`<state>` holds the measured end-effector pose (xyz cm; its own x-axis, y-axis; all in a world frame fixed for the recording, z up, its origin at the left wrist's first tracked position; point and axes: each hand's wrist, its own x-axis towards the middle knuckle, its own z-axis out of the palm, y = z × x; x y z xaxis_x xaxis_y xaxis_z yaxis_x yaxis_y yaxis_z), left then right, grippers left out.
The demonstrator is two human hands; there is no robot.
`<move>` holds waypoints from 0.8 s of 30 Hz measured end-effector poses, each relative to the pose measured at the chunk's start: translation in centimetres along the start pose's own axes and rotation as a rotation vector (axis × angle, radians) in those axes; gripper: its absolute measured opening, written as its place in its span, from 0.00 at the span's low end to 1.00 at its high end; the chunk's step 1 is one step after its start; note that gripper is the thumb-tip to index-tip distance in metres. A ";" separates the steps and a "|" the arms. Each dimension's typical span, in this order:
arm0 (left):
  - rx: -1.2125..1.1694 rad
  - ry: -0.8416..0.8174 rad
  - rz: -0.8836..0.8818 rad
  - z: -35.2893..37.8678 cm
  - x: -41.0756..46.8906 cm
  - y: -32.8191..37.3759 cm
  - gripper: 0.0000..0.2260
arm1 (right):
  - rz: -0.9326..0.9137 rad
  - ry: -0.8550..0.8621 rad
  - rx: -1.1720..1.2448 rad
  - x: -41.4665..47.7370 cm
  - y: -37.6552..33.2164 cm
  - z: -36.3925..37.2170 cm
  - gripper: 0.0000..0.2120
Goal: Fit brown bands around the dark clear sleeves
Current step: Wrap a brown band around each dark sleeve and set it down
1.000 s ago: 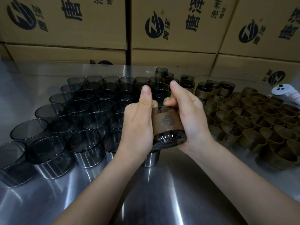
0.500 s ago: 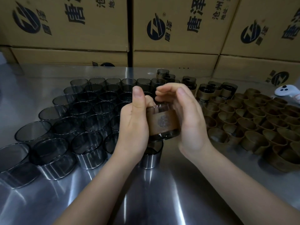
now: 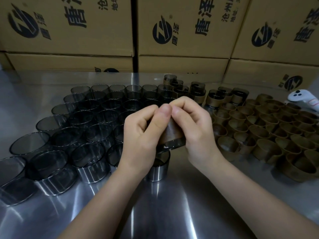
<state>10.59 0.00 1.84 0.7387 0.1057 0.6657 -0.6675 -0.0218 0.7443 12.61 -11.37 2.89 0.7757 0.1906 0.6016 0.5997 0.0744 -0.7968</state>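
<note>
Both hands hold one dark clear sleeve (image 3: 174, 144) above the table's middle, with a brown band (image 3: 170, 132) around it. My left hand (image 3: 143, 133) grips its left side, thumb up over the top. My right hand (image 3: 195, 128) curls its fingers over the sleeve's top and right side. Most of the sleeve is hidden between the hands. Several bare dark sleeves (image 3: 88, 121) stand in rows on the left. Loose brown bands (image 3: 265, 130) lie in rows on the right. A few banded sleeves (image 3: 214, 98) stand at the back.
The steel table (image 3: 155, 207) is bare near me. One dark sleeve (image 3: 158, 167) stands directly beneath the hands. Cardboard boxes (image 3: 181, 31) wall off the back. A white controller (image 3: 303, 100) lies at the far right edge.
The fingers of both hands have curled in over the top of the banded sleeve. The sleeve has turned, so its printed emblem no longer faces me.
</note>
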 end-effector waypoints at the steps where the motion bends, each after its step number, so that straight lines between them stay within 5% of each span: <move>1: -0.005 -0.009 -0.001 0.1 0.0 0.1 0.19 | -0.005 -0.017 0.008 0.0 0.0 -0.1 0.10; 5: 0.020 -0.065 -0.044 0.2 -0.1 -0.1 0.22 | 0.044 -0.087 0.098 0.0 0.1 -0.1 0.21; 24: -0.004 -0.054 -0.185 0.2 -0.1 0.0 0.24 | 0.212 -0.047 0.188 -0.3 -0.3 0.2 0.21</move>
<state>10.49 -0.20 1.80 0.8528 0.0536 0.5194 -0.5200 -0.0032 0.8541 12.20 -11.20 2.93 0.8673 0.2665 0.4204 0.3745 0.2069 -0.9038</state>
